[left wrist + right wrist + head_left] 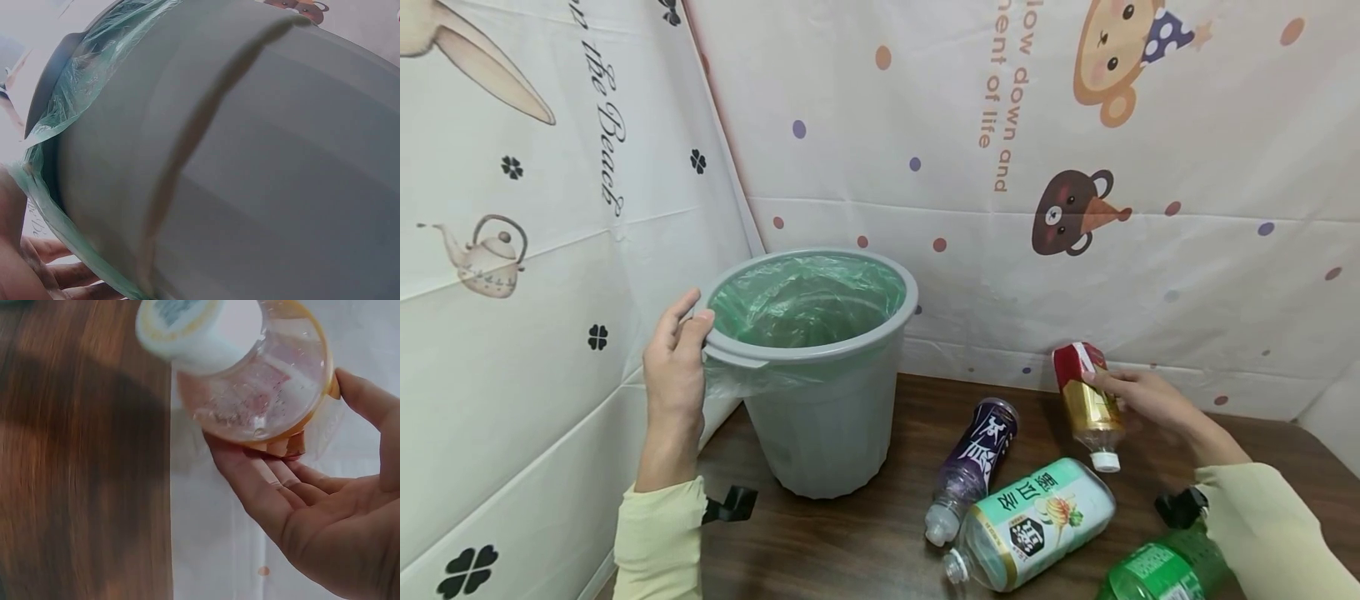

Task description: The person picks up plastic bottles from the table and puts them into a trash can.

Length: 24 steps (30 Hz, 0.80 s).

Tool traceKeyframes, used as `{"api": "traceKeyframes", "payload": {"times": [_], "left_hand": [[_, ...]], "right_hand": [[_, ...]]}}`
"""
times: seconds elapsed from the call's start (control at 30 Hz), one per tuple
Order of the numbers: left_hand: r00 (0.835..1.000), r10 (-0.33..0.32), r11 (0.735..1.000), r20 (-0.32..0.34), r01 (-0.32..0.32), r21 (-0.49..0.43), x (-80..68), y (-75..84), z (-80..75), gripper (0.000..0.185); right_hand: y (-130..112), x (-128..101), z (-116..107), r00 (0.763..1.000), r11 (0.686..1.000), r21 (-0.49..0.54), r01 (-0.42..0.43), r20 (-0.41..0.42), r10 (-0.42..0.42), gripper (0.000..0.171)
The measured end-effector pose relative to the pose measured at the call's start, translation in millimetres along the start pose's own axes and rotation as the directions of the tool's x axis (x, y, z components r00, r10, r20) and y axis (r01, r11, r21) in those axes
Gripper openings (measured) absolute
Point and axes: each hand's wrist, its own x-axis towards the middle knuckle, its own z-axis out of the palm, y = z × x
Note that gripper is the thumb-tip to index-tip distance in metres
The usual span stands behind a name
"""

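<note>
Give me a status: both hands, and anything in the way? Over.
Left hand holds bin. Right hand holds red-gold bottle. Purple bottle lies between, possibly in the way.

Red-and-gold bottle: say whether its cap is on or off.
On: a white cap covers the neck of the red-and-gold bottle in the head and right wrist views.

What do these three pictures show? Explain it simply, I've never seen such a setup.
No machine here, just a person's two bare hands. The widest picture comes from a camera on the head; the other two from cameras on the left and right wrists. The left hand holds a grey bin by its rim; a green bag lines it. The right hand grips a red-and-gold bottle. On the brown table, beside the bin, lie a purple bottle, a pale-green-labelled bottle and, partly out of the head picture, a green bottle.
</note>
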Motion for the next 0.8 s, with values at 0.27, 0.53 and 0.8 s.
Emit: {"api": "traceKeyframes", "payload": {"times": [0.27, 0.53, 0.8], "left_hand": [[1.000, 0.007, 1.000, 0.002, -0.007, 0.008, -0.1, -0.5, 0.6, 0.049], [1.000, 0.005, 1.000, 0.007, -0.005, 0.009, 0.5, 0.3, 0.6, 0.049], [1.000, 0.003, 1.000, -0.003, -0.003, 0.013, 0.2, 0.0, 0.3, 0.048]], "right_hand": [[1, -3, 4, 1.000, 0.964, 0.265, 0.004, 0.022, -0.010, 0.080], [-7, -5, 9, 0.998, 0.922, 0.385, 0.031, 0.044, -0.052, 0.084], [-26, -7, 19, 0.991, 0.865, 0.498, 0.051, 0.085, -0.108, 0.079]]}}
